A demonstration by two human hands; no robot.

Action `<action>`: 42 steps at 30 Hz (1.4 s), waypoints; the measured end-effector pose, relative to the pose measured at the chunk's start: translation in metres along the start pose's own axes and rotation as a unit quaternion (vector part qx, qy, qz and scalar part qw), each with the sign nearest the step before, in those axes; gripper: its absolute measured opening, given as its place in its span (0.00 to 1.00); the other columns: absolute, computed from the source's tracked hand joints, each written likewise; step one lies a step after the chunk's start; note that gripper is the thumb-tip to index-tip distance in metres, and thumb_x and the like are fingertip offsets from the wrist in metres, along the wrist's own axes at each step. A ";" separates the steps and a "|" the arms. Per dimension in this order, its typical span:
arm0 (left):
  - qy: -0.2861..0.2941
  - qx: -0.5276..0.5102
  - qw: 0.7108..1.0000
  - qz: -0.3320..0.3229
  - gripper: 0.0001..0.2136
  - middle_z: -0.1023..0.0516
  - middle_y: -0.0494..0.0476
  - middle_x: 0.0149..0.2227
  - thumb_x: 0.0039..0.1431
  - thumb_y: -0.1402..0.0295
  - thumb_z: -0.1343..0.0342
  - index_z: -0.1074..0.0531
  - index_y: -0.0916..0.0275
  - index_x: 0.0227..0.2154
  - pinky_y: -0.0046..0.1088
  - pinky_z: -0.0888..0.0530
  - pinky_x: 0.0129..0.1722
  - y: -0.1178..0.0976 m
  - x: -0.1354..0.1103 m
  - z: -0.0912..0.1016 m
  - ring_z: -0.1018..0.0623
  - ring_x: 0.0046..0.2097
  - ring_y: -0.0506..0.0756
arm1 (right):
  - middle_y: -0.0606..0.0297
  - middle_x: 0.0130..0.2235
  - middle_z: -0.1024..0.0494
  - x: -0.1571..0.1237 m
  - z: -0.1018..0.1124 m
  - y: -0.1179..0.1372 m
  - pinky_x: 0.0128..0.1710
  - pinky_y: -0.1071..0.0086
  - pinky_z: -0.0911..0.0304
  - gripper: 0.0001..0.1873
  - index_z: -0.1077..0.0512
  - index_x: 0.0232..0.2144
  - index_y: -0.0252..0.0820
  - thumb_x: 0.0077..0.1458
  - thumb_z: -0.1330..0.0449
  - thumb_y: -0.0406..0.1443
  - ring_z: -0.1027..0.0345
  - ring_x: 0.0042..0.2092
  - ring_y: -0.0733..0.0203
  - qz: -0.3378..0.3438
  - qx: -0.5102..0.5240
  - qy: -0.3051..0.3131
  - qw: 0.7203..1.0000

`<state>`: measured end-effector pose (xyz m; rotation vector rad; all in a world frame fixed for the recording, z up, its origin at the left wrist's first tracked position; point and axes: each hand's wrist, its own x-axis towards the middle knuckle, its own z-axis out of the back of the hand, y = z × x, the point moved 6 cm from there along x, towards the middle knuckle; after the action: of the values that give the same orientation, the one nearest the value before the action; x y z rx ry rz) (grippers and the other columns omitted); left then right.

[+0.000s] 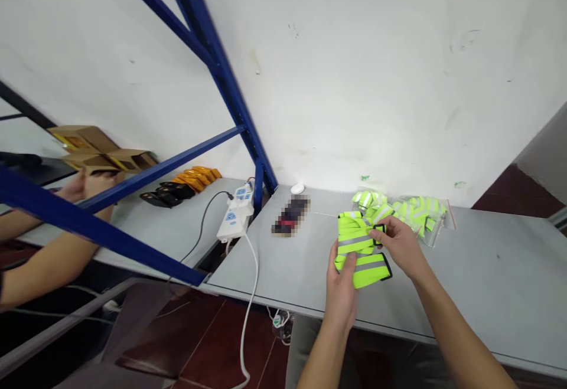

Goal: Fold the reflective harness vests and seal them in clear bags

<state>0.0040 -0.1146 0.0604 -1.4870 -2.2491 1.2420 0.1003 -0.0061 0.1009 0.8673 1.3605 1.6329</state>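
Note:
A neon-yellow reflective strap (361, 241) with grey stripes is folded between my hands, above the grey table. My left hand (342, 283) is closed round its lower left side, thumb on top. My right hand (397, 241) pinches the strap at a black buckle (378, 234) on its upper right. A second black edge piece (387, 266) shows at the lower right end of the fold. Just behind lie more neon-yellow straps (411, 207), at least some of them in clear plastic bags.
A blurred-out dark item (291, 216) and a round white object (297, 188) lie on the table (500, 283). A power strip (237, 212) with cables sits beside the blue frame (230, 94). At left, another person's hands (95, 185) work near cardboard boxes (88, 141), with orange packs (199, 176) and black items (168, 194) alongside.

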 end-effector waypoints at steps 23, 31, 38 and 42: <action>0.001 -0.012 0.995 0.101 0.26 0.20 0.65 0.44 0.50 0.53 0.36 0.29 0.64 0.48 0.40 0.26 0.48 0.006 -0.018 0.012 0.21 0.46 0.62 | 0.72 0.27 0.28 -0.021 -0.042 -0.016 0.25 0.75 0.42 0.20 0.31 0.30 0.44 0.40 0.29 0.47 0.38 0.26 0.68 -0.179 0.324 0.214 0.904; -0.079 0.036 0.994 -0.063 0.28 0.20 0.65 0.42 0.47 0.52 0.35 0.28 0.66 0.47 0.38 0.26 0.48 -0.004 -0.015 0.026 0.21 0.47 0.62 | 0.68 0.26 0.29 -0.009 -0.033 0.013 0.30 0.70 0.41 0.14 0.27 0.27 0.41 0.48 0.35 0.47 0.38 0.29 0.63 0.040 0.029 0.093 0.994; -0.120 -0.010 0.990 -0.079 0.28 0.21 0.65 0.46 0.49 0.55 0.36 0.32 0.63 0.51 0.37 0.26 0.47 -0.018 -0.006 0.029 0.21 0.46 0.61 | 0.62 0.40 0.21 -0.021 -0.035 0.035 0.45 0.63 0.37 0.18 0.24 0.38 0.44 0.60 0.47 0.47 0.29 0.44 0.55 0.084 -0.070 0.170 0.979; -0.154 -0.036 0.982 -0.107 0.24 0.22 0.63 0.48 0.53 0.57 0.38 0.32 0.61 0.50 0.36 0.25 0.45 -0.027 0.004 0.032 0.20 0.45 0.59 | 0.61 0.51 0.26 -0.036 -0.039 0.009 0.50 0.60 0.37 0.21 0.30 0.50 0.47 0.56 0.42 0.47 0.32 0.50 0.54 0.051 -0.035 0.195 0.979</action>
<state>-0.0338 -0.1330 0.0587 -1.0963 -2.5935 1.4167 0.0798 -0.0554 0.1028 0.6014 1.5280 1.9941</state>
